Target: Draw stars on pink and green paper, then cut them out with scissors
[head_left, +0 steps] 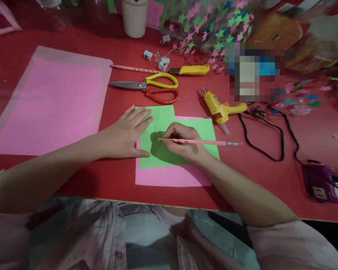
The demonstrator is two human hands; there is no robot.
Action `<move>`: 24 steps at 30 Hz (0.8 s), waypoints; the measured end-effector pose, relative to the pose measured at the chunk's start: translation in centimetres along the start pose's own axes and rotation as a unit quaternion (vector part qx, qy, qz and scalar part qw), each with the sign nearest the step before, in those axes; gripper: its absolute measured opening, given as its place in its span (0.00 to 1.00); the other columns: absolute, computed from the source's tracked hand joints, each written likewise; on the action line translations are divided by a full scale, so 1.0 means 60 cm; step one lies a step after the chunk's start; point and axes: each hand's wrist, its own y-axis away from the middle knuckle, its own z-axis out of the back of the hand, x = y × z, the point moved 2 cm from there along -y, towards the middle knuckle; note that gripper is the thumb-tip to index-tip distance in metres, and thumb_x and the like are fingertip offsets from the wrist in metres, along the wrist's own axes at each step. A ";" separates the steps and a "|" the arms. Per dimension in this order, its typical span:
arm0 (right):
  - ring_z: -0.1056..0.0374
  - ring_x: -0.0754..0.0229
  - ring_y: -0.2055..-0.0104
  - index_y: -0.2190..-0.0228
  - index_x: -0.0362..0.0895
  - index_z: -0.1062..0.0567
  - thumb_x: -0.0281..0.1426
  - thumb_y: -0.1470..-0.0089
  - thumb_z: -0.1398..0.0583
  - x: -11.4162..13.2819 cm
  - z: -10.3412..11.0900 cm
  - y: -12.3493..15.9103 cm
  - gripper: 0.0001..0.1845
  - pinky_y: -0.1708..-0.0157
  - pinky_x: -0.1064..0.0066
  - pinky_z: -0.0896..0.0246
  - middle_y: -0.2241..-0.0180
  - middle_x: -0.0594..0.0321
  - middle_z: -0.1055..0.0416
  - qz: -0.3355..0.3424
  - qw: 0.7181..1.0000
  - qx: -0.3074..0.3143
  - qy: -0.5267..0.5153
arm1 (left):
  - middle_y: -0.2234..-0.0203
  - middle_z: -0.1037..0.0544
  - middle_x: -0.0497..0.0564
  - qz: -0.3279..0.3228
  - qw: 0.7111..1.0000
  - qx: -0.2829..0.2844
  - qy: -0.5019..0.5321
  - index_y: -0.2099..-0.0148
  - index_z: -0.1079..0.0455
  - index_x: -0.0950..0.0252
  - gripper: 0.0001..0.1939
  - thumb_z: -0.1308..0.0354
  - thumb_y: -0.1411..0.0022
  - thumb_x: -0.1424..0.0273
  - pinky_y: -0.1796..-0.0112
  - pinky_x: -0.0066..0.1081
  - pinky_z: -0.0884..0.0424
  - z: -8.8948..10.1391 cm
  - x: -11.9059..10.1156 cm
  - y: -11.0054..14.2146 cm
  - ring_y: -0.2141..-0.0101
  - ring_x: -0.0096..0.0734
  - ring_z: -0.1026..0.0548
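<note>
Pressure from the left hand [129,129] sets the stability of the work. This hand lies open, palm down, fingers spread over the left edge of the green paper [162,118], gripping nothing. Press evenly so that the paper does not turn, and hold the fingers clear of the faint marks [146,137] beside them. Align the pink sheet [171,176], which shows beneath the green paper along the near edge, so that both layers lie flat on the red table [109,183]. Farther right, use light strokes and a relaxed wrist for clean lines.

Relative to the grip, the green paper lies partly beneath the left hand's fingers and extends rightward below the right hand [186,140]. The tip of the pencil [211,142] sits between the two hands, over the green paper; contact cannot be confirmed. Thumb and fingers of the right hand close on the pencil near that tip. Its shaft runs rightward past the hand, the eraser end beyond the paper's right edge, near the yellow glue gun [221,108].
</note>
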 end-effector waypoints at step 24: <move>0.47 0.69 0.77 0.77 0.45 0.35 0.27 0.51 0.41 -0.005 -0.006 -0.004 0.07 0.76 0.73 0.52 0.80 0.72 0.39 0.000 1.000 -0.016 0.001 | 0.31 0.50 0.70 0.020 0.999 0.026 -0.016 0.30 0.49 0.75 0.51 0.43 0.43 0.43 0.34 0.57 0.62 0.000 -0.004 -0.001 0.31 0.59 0.55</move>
